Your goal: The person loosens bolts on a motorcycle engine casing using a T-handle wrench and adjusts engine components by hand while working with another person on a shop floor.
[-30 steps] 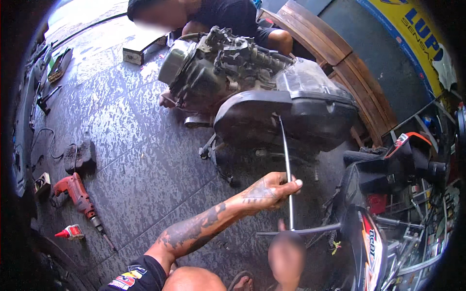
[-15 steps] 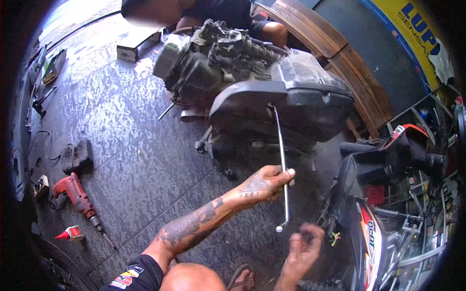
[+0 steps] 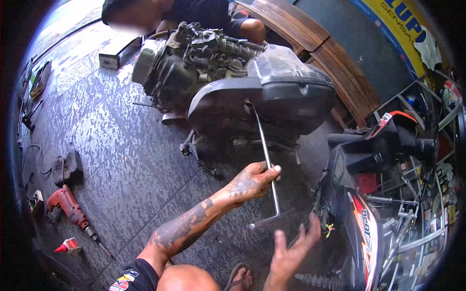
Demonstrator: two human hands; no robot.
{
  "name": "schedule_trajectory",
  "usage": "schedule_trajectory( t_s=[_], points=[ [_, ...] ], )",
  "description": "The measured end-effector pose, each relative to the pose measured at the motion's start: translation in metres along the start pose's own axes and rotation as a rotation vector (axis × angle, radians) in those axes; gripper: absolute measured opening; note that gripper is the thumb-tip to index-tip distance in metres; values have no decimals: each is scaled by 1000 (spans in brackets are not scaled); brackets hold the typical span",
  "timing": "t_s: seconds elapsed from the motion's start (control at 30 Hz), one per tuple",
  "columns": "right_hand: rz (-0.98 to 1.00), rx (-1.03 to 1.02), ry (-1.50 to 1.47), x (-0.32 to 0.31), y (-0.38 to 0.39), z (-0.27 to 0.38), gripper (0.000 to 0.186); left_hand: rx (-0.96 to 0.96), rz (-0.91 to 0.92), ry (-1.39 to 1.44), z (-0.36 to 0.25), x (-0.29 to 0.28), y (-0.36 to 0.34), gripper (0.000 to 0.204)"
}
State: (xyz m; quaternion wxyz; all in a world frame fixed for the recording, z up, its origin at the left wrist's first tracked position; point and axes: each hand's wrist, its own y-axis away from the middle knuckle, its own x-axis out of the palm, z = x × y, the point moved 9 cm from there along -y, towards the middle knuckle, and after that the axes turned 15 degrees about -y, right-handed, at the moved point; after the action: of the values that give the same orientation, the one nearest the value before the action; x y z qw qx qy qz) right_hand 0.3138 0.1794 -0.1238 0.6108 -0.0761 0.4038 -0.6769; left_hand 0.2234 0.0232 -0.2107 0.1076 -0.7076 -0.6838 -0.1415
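My left hand (image 3: 255,183) is closed around the shaft of a long chrome T-handle wrench (image 3: 263,140). The wrench's far end meets the side of the black cover (image 3: 225,101) on a motorcycle engine (image 3: 167,72); its exact seat is hard to see. The crossbar at the near end looks smeared by motion. Just right of and below that bar, my right hand (image 3: 293,252) has its fingers spread and holds nothing.
Opposite me, a person (image 3: 194,14) crouches behind the engine. A red power drill (image 3: 72,206) and a small white bottle with a red cap (image 3: 69,245) lie on the left floor. Black motorcycle bodywork (image 3: 349,208) stands close on my right, beside metal racks.
The wrench's crossbar has turned about its shaft, which my left hand still grips. My right hand's fingers have opened wider. The whole view has shifted, so the engine appears farther left.
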Motion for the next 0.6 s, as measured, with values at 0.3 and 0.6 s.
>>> schedule_trajectory(
  t_s=[0.3,0.6],
  points=[
    [222,916,-953,87,40,-62,65,10,86,43,-1,1,2,31],
    [1007,-229,563,73,-7,24,65,-40,24,-84,6,-7,-4,37]
  ],
)
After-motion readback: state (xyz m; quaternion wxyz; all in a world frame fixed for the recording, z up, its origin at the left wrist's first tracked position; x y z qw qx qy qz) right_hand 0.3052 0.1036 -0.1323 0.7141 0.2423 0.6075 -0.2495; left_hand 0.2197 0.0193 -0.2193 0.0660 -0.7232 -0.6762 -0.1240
